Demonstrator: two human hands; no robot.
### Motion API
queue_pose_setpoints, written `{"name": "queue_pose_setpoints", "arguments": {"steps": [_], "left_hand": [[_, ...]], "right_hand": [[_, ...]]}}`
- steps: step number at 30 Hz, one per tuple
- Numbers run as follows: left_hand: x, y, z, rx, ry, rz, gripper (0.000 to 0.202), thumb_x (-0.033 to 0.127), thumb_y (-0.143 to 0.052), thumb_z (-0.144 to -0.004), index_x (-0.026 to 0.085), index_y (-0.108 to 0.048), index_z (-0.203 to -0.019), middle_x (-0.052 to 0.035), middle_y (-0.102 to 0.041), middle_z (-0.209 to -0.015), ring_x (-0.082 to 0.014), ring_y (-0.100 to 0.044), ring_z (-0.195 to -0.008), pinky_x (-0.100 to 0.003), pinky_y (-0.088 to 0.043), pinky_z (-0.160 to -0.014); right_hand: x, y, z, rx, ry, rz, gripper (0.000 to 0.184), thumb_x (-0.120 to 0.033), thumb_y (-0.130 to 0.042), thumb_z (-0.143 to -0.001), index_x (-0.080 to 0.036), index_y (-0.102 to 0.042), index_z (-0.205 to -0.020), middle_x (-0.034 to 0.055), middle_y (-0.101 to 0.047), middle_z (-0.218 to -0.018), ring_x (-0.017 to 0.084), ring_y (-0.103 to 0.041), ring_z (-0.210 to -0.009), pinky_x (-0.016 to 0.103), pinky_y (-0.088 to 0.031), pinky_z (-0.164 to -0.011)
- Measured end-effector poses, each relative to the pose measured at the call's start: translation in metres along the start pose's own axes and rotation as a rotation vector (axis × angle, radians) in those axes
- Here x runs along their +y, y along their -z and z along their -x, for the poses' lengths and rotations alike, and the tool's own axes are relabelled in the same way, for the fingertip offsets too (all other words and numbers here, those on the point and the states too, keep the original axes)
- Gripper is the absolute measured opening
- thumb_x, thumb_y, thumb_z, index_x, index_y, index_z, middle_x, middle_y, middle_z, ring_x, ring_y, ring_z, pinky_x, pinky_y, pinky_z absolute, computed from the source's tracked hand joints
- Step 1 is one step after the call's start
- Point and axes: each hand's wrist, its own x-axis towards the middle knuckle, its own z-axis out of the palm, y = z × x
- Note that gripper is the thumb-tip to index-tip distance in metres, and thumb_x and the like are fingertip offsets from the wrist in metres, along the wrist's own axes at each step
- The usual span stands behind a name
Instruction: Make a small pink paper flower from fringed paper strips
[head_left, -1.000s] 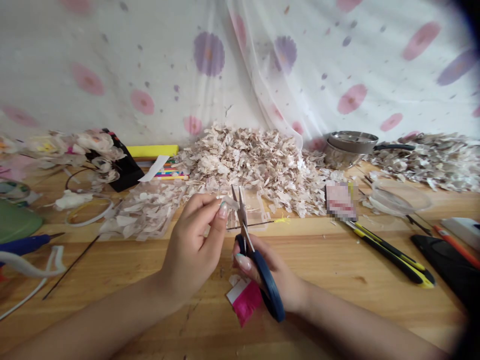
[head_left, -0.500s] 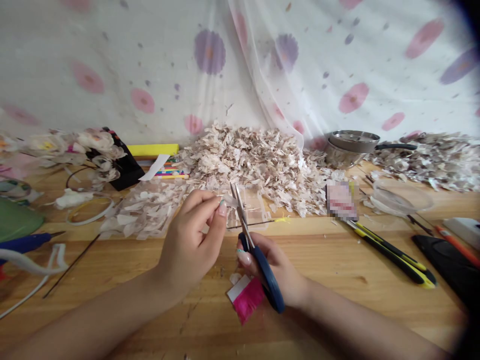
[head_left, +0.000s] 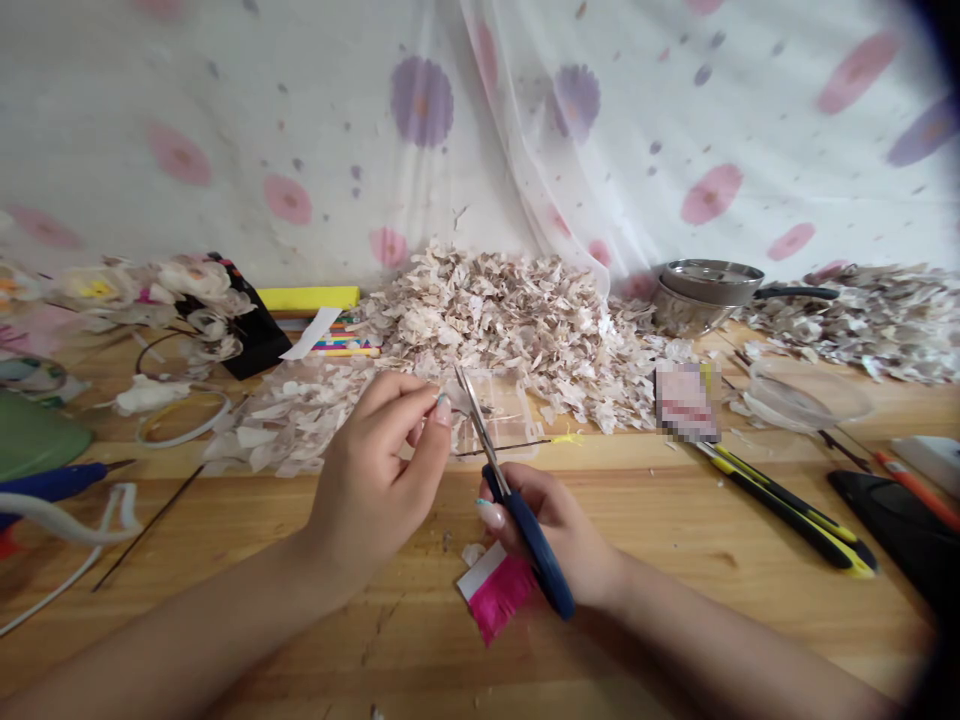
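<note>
My left hand (head_left: 375,470) pinches a small pale paper scrap (head_left: 450,403) between thumb and fingertips, right at the tips of the scissors' blades. My right hand (head_left: 559,530) grips blue-handled scissors (head_left: 534,545), whose steel blades (head_left: 476,425) point up and away from me, nearly closed. Below that hand, a pink fringed paper strip with a white end (head_left: 495,595) lies on the wooden table (head_left: 225,620). Behind the blades stands a clear plastic box (head_left: 510,410). A large heap of cut pale paper petals (head_left: 510,330) rises beyond it.
Paper flowers (head_left: 150,290) lie at the far left, near a blue glue gun (head_left: 52,487). On the right are a steel pot (head_left: 709,283), a clear dish (head_left: 806,400), and yellow-black craft knives (head_left: 787,515). A second petal heap (head_left: 855,325) stands against a floral curtain (head_left: 420,150).
The scissor blades have closed from a clear V to nearly shut. The pale scrap at my left fingertips looks smaller. Both hands have shifted slightly up the picture.
</note>
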Motion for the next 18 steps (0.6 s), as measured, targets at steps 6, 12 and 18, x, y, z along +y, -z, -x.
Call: {"name": "queue_pose_setpoints", "arguments": {"steps": [6, 12, 18], "left_hand": [[0.0002, 0.0012, -0.0002, -0.014, 0.022, 0.015, 0.014, 0.018, -0.050, -0.090, 0.018, -0.056, -0.078, -0.0004, -0.052, -0.080, -0.0121, -0.050, -0.068, -0.023, -0.041, -0.051], [-0.0020, 0.0004, -0.0015, -0.020, 0.031, -0.005, 0.017, 0.020, -0.049, -0.090, 0.019, -0.055, -0.075, -0.0009, -0.053, -0.079, -0.0136, -0.052, -0.070, -0.025, -0.042, -0.054], [-0.0050, 0.0013, -0.0041, -0.037, 0.022, 0.002, 0.017, 0.019, -0.049, -0.090, 0.019, -0.055, -0.074, -0.0008, -0.052, -0.079, -0.0142, -0.053, -0.072, -0.027, -0.042, -0.058]], "right_hand": [[0.0002, 0.0004, 0.0001, 0.001, -0.018, 0.019, 0.053, -0.067, -0.063, -0.071, -0.019, -0.042, -0.069, -0.0051, -0.040, -0.060, 0.007, -0.036, -0.053, 0.022, -0.031, -0.046], [-0.0019, 0.0018, -0.0006, 0.014, -0.053, 0.020, 0.049, -0.061, -0.067, -0.071, -0.019, -0.043, -0.067, -0.0056, -0.041, -0.058, 0.007, -0.037, -0.051, 0.022, -0.031, -0.047], [-0.0013, 0.0059, -0.0013, 0.025, -0.069, 0.073, 0.044, -0.053, -0.071, -0.072, -0.018, -0.045, -0.066, -0.0062, -0.040, -0.056, 0.007, -0.038, -0.048, 0.021, -0.030, -0.044]]}}
